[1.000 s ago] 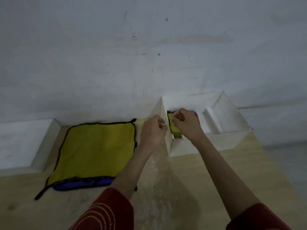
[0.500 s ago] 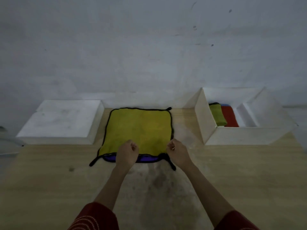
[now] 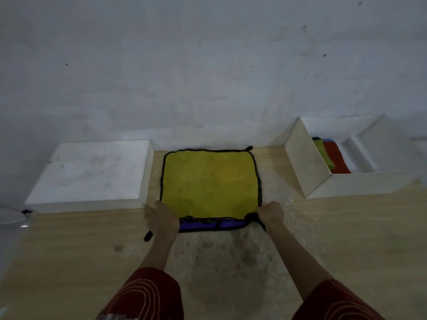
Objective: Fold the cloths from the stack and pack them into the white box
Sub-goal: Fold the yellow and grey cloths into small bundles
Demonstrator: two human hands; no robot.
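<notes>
A yellow cloth (image 3: 209, 183) with black trim lies flat on top of the stack in the middle of the table. A purple cloth (image 3: 208, 225) peeks out under its near edge. My left hand (image 3: 160, 215) grips the yellow cloth's near left corner. My right hand (image 3: 269, 213) grips its near right corner. The open white box (image 3: 346, 184) stands at the right. Inside it, a folded yellow-green cloth (image 3: 323, 153) stands against the left wall with a folded red cloth (image 3: 336, 158) beside it.
A closed white box (image 3: 92, 174) sits to the left of the stack. The wooden table (image 3: 346, 239) stretches toward me, with a worn pale patch in its middle. A grey wall stands right behind everything. A grey object (image 3: 11, 218) shows at the left edge.
My hands left the white box, came to the stack's near edge, then spread apart to its two near corners and closed on the yellow cloth. The view swung left.
</notes>
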